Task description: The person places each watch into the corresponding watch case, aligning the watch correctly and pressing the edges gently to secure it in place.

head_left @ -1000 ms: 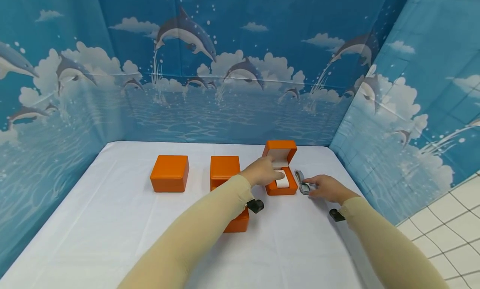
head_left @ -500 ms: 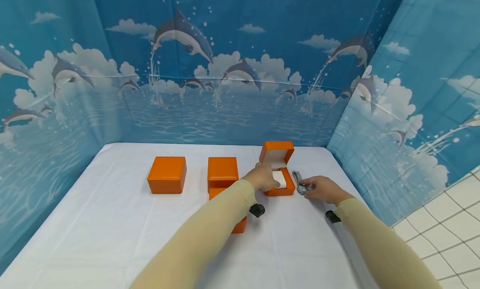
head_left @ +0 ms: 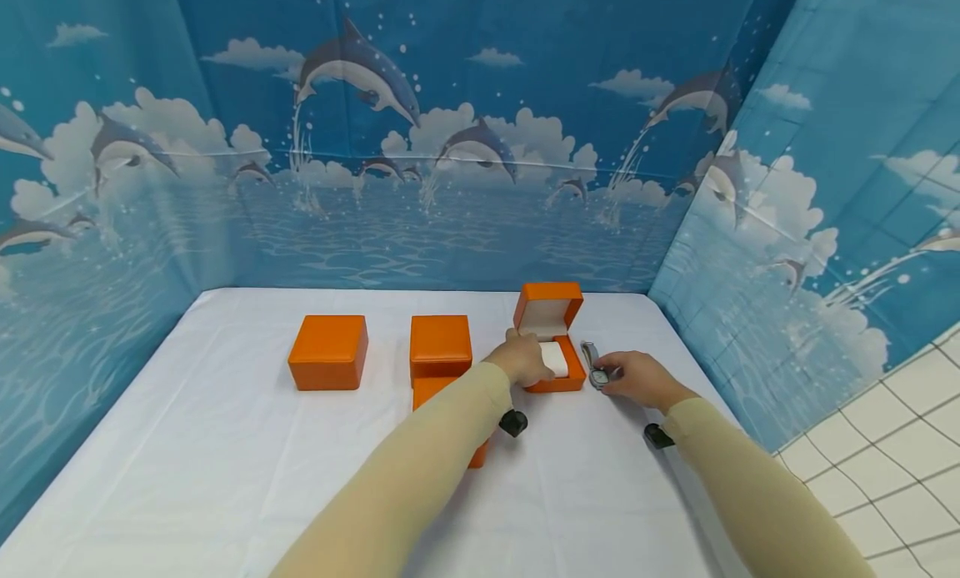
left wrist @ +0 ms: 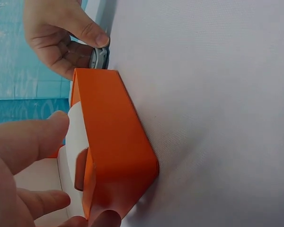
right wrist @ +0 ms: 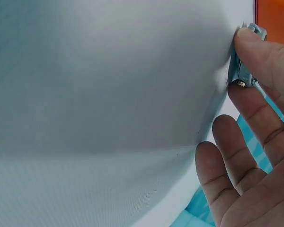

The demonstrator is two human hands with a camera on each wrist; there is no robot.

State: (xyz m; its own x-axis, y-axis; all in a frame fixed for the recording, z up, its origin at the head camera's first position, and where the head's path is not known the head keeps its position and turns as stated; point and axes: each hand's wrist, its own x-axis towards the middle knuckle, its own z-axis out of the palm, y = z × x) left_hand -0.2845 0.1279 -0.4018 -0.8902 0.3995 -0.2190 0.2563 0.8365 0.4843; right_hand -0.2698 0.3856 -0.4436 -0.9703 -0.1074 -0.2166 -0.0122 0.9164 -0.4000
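Observation:
An orange watch box [head_left: 570,384] stands with its lid raised at the back right, a white watch cushion [head_left: 556,359] inside. My left hand [head_left: 522,360] is at the box's left side. In the left wrist view its thumb [left wrist: 31,139] extends over the cushion, and its fingers are spread, one fingertip at the orange wall. Right of the box, a silver wristwatch [head_left: 597,377] lies with its strap pointing away. My right hand [head_left: 637,378] pinches the watch case [right wrist: 245,71] between thumb and index finger; the other fingers are loosely bent, as the right wrist view shows.
One closed orange box [head_left: 327,353] sits at the left on the white-covered table [head_left: 187,444]. Another closed box [head_left: 440,344] is at the middle back. An orange box [head_left: 431,388] in front of it is partly hidden by my left forearm. A dolphin curtain [head_left: 420,228] hangs behind.
My left hand has drawn back from over the cushion to the box's left side. My right fingers have closed in on the watch. The head view has shifted slightly.

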